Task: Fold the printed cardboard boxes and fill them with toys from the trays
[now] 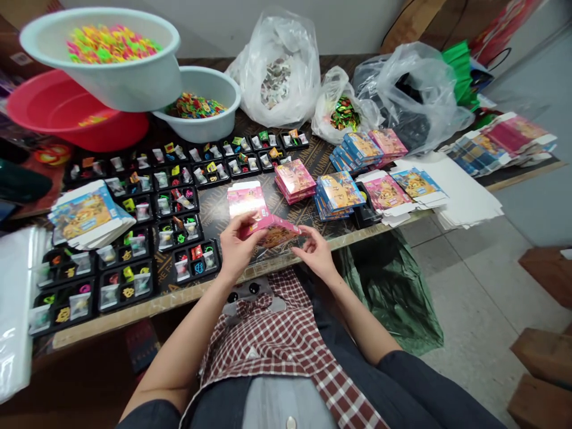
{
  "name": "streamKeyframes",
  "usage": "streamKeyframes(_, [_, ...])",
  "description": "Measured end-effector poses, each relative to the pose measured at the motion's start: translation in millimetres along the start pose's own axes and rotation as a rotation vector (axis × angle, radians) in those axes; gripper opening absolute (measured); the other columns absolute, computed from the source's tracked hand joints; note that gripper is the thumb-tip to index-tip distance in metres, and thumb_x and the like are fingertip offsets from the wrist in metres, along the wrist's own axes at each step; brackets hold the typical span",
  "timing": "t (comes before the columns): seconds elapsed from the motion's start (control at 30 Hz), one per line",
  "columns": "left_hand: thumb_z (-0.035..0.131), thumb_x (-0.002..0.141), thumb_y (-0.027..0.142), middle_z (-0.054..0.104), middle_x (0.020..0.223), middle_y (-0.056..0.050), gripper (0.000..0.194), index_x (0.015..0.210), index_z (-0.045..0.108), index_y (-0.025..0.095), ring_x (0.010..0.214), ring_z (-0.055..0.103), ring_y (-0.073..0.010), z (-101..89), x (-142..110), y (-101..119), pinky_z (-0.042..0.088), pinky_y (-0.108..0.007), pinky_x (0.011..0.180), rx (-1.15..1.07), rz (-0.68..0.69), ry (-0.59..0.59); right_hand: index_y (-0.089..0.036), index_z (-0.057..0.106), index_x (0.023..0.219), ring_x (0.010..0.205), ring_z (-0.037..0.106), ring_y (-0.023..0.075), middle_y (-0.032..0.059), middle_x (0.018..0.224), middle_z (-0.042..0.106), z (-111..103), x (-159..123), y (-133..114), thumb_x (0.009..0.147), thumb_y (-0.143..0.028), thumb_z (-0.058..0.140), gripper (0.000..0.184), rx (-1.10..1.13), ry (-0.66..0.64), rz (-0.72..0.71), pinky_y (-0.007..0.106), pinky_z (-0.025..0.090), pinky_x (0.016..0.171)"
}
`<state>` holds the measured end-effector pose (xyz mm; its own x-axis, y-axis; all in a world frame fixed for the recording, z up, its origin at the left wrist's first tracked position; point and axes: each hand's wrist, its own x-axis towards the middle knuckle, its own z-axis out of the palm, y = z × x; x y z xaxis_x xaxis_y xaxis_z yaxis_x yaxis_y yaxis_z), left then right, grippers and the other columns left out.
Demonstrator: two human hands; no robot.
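Observation:
A small pink printed carton (279,231) is held up over the table's front edge, tilted, with its picture side facing me. My left hand (241,245) is closed on its left end, thumb in front. At the right end, the fingers of my right hand (316,251) pinch the carton's corner. Just behind lies a pink panel with a white edge (246,199); whether it joins the held carton I cannot tell. To the right are stacked pink boxes (295,179) and blue boxes (338,193).
Black compartment trays (179,202) with small toys and wrapped pieces cover the left side. Flat blue cartons (92,214) lie on some. Tubs (203,128) and plastic bags (281,71) stand behind. More flat cartons (417,183) lie right. A green sack (393,286) hangs below.

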<state>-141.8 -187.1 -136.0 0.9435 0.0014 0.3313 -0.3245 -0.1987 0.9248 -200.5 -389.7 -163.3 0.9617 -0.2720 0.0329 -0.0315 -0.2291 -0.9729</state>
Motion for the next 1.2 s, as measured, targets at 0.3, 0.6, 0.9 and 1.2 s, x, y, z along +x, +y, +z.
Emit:
streamKeyframes(0.3, [0.078, 0.065, 0.057, 0.069, 0.079, -0.005, 0.041, 0.073, 0.072, 0.018, 0.077, 0.063, -0.0195, -21.1, -1, -8, 0.05, -0.031, 0.07, -0.313, -0.129, -0.297, -0.021, 0.075, 0.088, 0.069, 0.07, 0.0191, 0.0036, 0.083, 0.076, -10, 5, 14, 0.079, -0.027, 0.062, 0.017, 0.039, -0.127, -0.092, 0.031, 0.058, 0.062])
streamKeyframes(0.6, [0.08, 0.065, 0.054, 0.061, 0.134, -0.014, 0.079, 0.133, 0.058, 0.02, 0.122, 0.056, -0.0326, 15.1, -20, 7, 0.04, -0.049, 0.108, 0.125, -0.091, -0.802, -0.024, 0.073, 0.112, 0.092, 0.073, 0.0204, 0.0081, 0.104, 0.077, -16, -5, -6, 0.093, -0.008, 0.044, 0.039, -0.443, -0.213, -0.856, 0.036, 0.061, 0.079])
streamKeyframes(0.9, [0.068, 0.076, 0.061, 0.047, 0.137, -0.013, 0.099, 0.156, 0.021, 0.027, 0.124, 0.049, -0.0323, -67.7, -35, 30, 0.037, -0.054, 0.11, 0.208, -0.028, -0.541, -0.027, 0.046, 0.145, 0.11, 0.063, 0.0279, 0.012, 0.131, 0.061, 45, 17, -14, 0.089, -0.038, 0.065, 0.06, -0.199, -0.067, -0.632, 0.047, 0.054, 0.093])
streamKeyframes(1.2, [0.08, 0.067, 0.047, 0.046, 0.134, -0.012, 0.097, 0.148, 0.031, 0.026, 0.127, 0.047, -0.0328, -180.4, -64, 33, 0.038, -0.051, 0.11, 0.686, -0.139, -0.069, -0.018, 0.031, 0.154, 0.138, 0.037, 0.0383, 0.0223, 0.147, 0.043, 182, 25, -18, 0.073, -0.039, 0.079, 0.096, -0.565, -0.939, -0.669, 0.057, 0.034, 0.11])
